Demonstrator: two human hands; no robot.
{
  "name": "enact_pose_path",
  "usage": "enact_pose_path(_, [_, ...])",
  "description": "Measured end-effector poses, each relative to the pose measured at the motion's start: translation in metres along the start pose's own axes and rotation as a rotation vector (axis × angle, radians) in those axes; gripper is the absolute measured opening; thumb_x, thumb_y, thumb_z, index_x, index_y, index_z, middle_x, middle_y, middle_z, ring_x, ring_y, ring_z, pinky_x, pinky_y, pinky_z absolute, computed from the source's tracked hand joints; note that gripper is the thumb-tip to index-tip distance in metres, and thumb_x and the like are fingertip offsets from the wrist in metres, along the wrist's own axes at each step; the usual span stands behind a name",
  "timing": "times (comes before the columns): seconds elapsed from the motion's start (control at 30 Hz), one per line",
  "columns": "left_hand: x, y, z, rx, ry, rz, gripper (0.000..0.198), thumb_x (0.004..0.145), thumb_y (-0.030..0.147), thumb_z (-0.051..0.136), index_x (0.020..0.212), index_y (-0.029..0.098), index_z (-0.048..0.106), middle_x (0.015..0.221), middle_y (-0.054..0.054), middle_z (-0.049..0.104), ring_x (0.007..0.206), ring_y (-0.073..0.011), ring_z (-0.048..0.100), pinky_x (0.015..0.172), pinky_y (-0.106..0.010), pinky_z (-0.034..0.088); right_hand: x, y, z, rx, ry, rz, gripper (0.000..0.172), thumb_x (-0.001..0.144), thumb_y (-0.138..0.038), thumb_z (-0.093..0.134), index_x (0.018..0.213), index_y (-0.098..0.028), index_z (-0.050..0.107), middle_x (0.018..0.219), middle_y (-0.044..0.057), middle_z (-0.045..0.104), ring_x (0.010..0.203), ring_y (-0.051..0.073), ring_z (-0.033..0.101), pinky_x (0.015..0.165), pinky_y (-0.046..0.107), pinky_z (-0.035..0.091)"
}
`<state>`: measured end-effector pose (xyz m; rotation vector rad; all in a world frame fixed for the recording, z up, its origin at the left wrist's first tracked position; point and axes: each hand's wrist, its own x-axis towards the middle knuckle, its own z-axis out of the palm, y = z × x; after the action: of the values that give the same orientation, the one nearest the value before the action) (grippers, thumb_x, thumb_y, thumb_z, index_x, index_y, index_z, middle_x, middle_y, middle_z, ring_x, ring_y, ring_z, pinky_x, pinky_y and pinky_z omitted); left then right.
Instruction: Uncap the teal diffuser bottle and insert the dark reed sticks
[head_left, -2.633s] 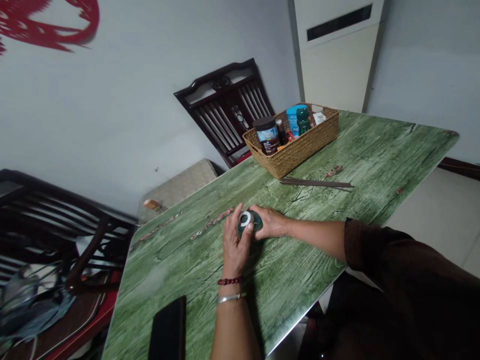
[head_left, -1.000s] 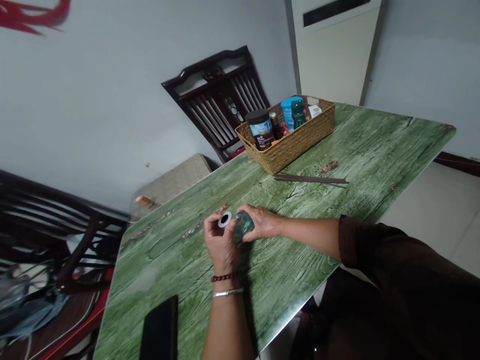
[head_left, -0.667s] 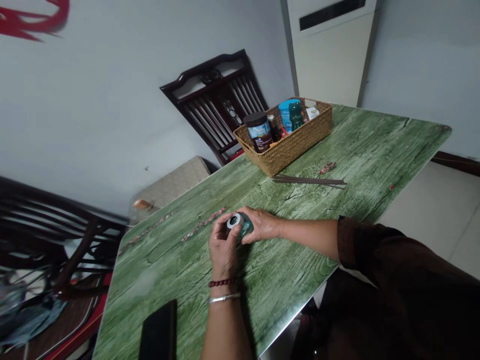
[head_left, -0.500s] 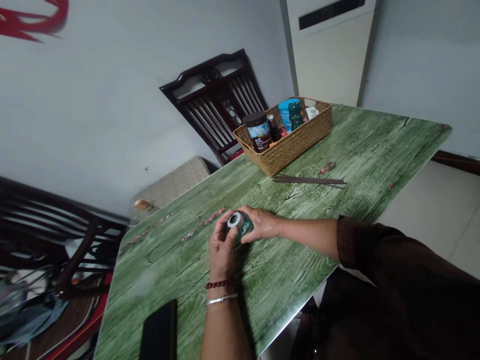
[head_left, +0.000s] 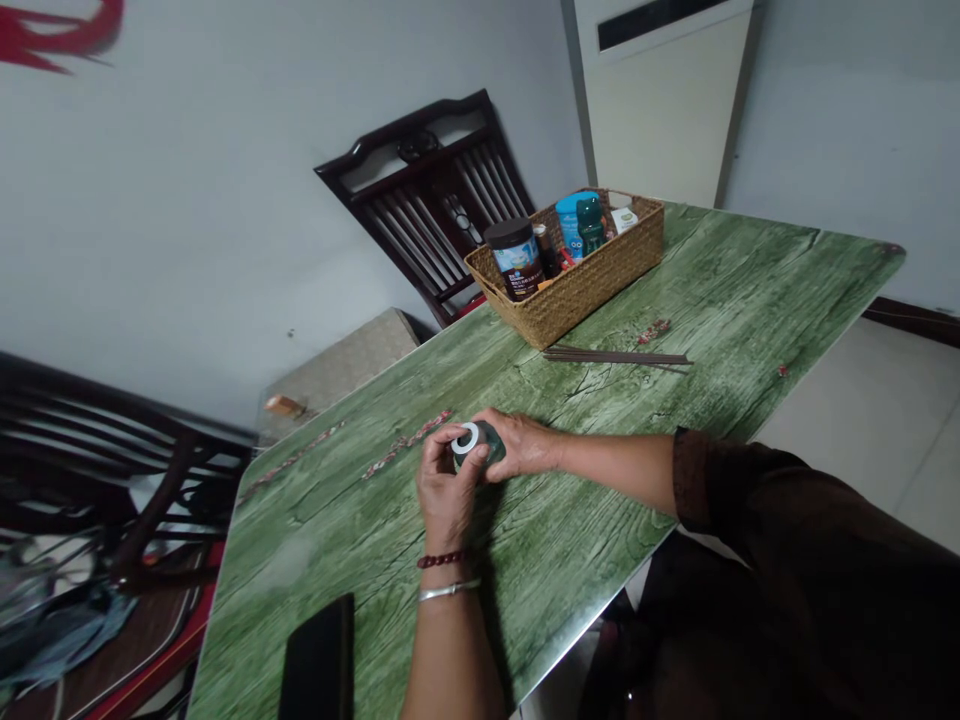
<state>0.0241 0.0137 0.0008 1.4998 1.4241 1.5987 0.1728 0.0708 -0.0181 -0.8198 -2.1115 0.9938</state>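
Note:
A small greenish glass bottle (head_left: 491,446) with a silver ring-shaped cap (head_left: 466,438) is between my hands, just above or on the table. My left hand (head_left: 448,480) curls its thumb and fingers around the silver ring cap. From the right, my right hand (head_left: 521,445) wraps the glass body, hiding much of it. The open middle of the ring faces up toward me. Beyond my right hand, a bundle of thin dark brown sticks (head_left: 619,356) lies on the green table (head_left: 600,520).
A woven basket (head_left: 600,290) holding a brown-lidded jar (head_left: 517,260), a blue tub (head_left: 571,222) and a dark green bottle (head_left: 591,227) stands at the back. A black phone-like slab (head_left: 319,660) lies front left. Dark wooden chairs (head_left: 427,190) stand around the table.
My left fingers have shifted slightly around the cap, and its ring now shows more brightly. My left wrist has turned a little. The right hand keeps its hold on the bottle.

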Motion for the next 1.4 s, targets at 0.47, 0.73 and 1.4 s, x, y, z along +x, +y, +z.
enact_pose_path(0.47, [0.002,0.007,-0.013,0.307,-0.005,0.148,0.053,0.074,0.051,0.08,0.116,0.023,0.064,0.118,-0.008,0.065,0.116,-0.0283,0.06,0.107,-0.048,0.044,0.0,-0.001,-0.002,0.022,0.014,0.025,0.075,0.063,-0.03,0.088,0.127,-0.024,0.049,0.109,0.003,0.068,0.099,0.025,0.068,0.079,0.031,0.048])
enact_pose_path(0.73, [0.001,0.019,-0.016,0.401,-0.129,0.195,0.057,0.085,0.056,0.067,0.132,0.024,0.06,0.13,-0.013,0.064,0.128,-0.0333,0.055,0.114,-0.054,0.036,0.001,-0.001,0.0,0.031,-0.005,0.023,0.077,0.063,-0.034,0.089,0.127,-0.023,0.048,0.11,0.004,0.069,0.098,0.026,0.068,0.079,0.032,0.049])
enact_pose_path(1.4, [0.006,0.043,-0.019,0.905,-0.27,0.284,0.054,0.083,0.058,0.068,0.127,0.027,0.067,0.117,-0.014,0.067,0.11,-0.0344,0.062,0.094,-0.048,0.047,-0.001,0.004,0.004,0.034,0.014,-0.005,0.077,0.064,-0.029,0.087,0.13,-0.022,0.048,0.113,0.005,0.068,0.102,0.026,0.068,0.083,0.032,0.05])
